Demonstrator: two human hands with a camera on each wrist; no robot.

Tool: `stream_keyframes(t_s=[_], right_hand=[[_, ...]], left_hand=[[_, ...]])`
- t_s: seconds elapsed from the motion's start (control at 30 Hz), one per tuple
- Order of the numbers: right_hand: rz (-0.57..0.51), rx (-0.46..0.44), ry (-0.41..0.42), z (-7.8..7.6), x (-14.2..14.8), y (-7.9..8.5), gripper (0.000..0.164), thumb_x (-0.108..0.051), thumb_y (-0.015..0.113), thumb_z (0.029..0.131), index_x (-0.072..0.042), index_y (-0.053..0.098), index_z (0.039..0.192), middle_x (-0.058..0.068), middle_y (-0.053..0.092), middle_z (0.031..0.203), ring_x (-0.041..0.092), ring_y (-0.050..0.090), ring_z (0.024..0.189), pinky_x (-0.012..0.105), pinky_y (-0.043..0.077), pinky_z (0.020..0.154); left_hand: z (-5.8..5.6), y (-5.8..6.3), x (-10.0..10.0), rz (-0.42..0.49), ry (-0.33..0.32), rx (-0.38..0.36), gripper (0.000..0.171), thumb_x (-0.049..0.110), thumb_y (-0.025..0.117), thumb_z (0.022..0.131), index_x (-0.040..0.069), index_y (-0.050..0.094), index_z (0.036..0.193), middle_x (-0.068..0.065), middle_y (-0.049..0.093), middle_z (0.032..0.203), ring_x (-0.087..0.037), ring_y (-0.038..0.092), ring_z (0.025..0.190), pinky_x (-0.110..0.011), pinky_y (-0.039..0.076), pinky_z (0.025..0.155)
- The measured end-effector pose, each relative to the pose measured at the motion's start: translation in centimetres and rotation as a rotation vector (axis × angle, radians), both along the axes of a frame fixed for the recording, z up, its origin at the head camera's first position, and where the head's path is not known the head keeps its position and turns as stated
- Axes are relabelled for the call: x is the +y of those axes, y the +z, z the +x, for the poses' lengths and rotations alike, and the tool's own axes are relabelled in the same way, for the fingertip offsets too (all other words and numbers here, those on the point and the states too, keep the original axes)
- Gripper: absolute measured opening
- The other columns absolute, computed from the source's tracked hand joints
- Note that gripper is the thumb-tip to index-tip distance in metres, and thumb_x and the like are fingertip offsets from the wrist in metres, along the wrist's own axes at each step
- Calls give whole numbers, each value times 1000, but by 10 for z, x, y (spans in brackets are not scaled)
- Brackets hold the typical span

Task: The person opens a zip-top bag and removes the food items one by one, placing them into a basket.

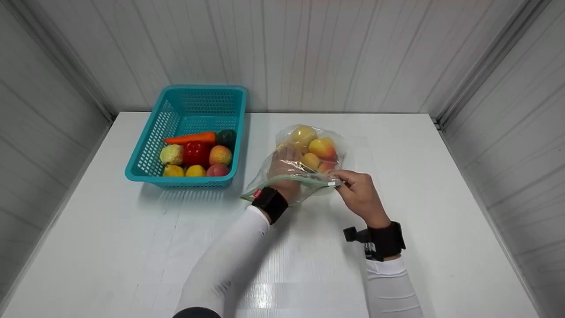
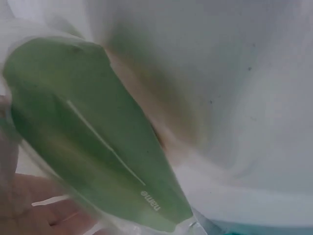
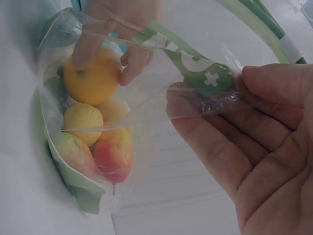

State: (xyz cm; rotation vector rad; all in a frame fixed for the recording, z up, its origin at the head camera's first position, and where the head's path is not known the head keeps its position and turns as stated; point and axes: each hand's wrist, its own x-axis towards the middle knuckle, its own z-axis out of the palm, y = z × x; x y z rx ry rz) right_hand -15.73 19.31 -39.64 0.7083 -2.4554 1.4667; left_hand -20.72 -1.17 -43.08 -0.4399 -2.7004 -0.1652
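A clear zip bag (image 1: 265, 176) with a green zip edge lies mouth toward me, holding several fruits. Among them are a red-and-yellow mango-like fruit (image 3: 115, 154), a round yellow fruit (image 3: 83, 120) and a pale yellow fruit (image 1: 303, 136). My left hand (image 1: 284, 163) reaches through the mouth; in the right wrist view its thumb and fingers straddle an orange (image 3: 93, 83). At the mouth's right end, my right hand (image 1: 359, 194) pinches the bag's edge between thumb and fingers. The bag's green label (image 2: 93, 127) fills much of the left wrist view, blurring what lies behind.
Left of the bag, a teal plastic basket (image 1: 152, 178) holds a carrot (image 1: 190, 138), a red bell pepper (image 1: 196, 153), a dark green avocado-like item (image 1: 227, 138) and several fruits. Grey panel walls (image 1: 287, 53) border the white table (image 1: 110, 247) at the back and sides.
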Motion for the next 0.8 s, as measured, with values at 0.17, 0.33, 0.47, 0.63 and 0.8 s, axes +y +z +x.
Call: stream_keyframes(t_s=[0.17,0.33,0.47,0.63,0.8], right_hand=[[5,-2,0,0,0,-2,17,-2,65,99,-2,80,108,4,77,93,12,53,71,21,42,67],[30,7,-11,-1,-1,-4,19,-5,63,101,-3,80,110,4,77,98,12,55,74,21,44,72],[18,11,-3,-1,-1,-4,19,-6,63,101,-2,79,110,5,77,97,12,55,75,21,44,71],[25,26,0,-1,-1,-4,18,-6,65,101,-1,79,110,4,76,94,12,55,75,21,44,70],[16,31,17,-2,-2,-5,20,-5,62,102,-1,79,111,7,75,87,10,51,67,20,42,64]], left_hand=[[-10,-1,7,-117,58,-126,44,32,60,96,3,56,129,-11,55,125,-30,50,122,-45,39,113],[-24,-7,15,-173,102,-199,33,21,54,100,4,58,127,-13,54,131,-33,48,130,-51,36,115],[-30,-8,19,-264,128,-219,37,15,51,101,0,55,134,-19,52,135,-39,48,131,-55,39,111],[-38,-11,23,-423,143,-214,37,13,48,102,-2,53,135,-21,54,134,-41,50,127,-55,44,107],[-48,-13,23,-625,124,-108,30,14,44,102,2,64,119,-13,66,114,-31,61,105,-47,49,93]])
